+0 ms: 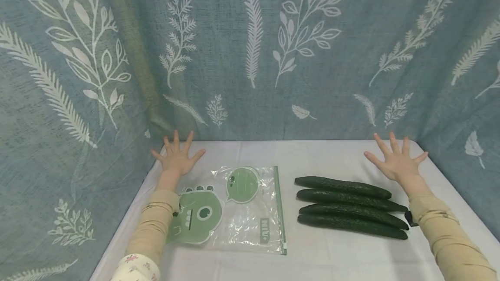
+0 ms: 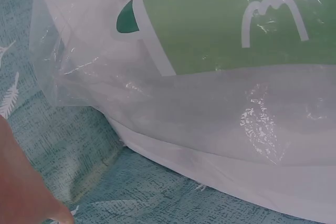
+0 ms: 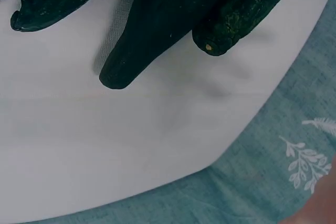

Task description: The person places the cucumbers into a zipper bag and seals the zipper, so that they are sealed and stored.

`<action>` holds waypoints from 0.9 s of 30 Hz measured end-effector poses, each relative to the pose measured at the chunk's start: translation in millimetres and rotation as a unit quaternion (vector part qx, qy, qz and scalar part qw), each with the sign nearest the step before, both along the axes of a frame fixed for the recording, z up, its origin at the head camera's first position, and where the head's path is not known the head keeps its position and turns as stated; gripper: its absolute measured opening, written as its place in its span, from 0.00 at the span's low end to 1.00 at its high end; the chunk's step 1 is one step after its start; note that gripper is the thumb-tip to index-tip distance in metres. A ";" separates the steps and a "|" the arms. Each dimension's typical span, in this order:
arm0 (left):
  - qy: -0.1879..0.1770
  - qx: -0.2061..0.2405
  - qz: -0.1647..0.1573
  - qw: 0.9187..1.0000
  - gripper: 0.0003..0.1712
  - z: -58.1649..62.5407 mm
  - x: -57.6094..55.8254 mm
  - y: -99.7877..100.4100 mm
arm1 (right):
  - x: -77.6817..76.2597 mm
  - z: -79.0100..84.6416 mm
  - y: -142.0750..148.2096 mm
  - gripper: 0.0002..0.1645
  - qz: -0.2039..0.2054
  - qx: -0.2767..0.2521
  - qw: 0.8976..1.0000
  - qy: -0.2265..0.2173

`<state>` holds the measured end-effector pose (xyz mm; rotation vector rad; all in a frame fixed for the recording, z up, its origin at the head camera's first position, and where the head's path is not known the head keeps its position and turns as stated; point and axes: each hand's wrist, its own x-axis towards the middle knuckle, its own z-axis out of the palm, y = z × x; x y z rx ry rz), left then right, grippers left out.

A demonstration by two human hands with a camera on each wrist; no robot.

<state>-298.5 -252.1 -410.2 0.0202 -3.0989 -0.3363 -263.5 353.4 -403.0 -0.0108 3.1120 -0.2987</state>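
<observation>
My left hand (image 1: 176,158), fingers spread wide and holding nothing, is at the far left of the table, just beyond a clear zip bag (image 1: 242,224). Green cartoon shapes are printed on the bag, and its green zip strip (image 1: 280,211) runs along the right side. In the left wrist view the printed plastic (image 2: 210,108) fills most of the picture. At the far right my right hand (image 1: 399,164) is likewise spread and holds nothing. Several dark green cucumbers (image 1: 347,195) lie side by side near that forearm; their ends (image 3: 118,77) show in the right wrist view.
A white cloth covers the table (image 1: 312,259). Blue-green curtains (image 1: 234,55) with white leaf prints hang at the back and on both sides, close to the table edges. Dark straps sit around both wrists over beige sleeves (image 1: 445,224).
</observation>
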 end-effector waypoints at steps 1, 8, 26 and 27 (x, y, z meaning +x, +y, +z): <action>-0.001 0.000 0.000 1.000 0.47 -0.1 0.1 -0.2 | 0.2 -0.7 -0.5 0.53 0.001 0.001 1.000 0.001; 0.002 -0.002 -0.005 1.000 0.48 -1.5 -0.7 0.1 | 1.3 -6.3 -4.9 0.52 0.002 0.000 1.000 0.000; 0.022 -0.014 -0.045 0.999 0.48 0.7 1.3 11.9 | 13.7 -8.7 -31.9 0.49 0.058 0.012 0.998 0.037; 0.021 -0.018 -0.046 0.999 0.48 0.4 1.5 12.5 | 13.8 -9.5 -32.7 0.49 0.060 0.015 0.997 0.038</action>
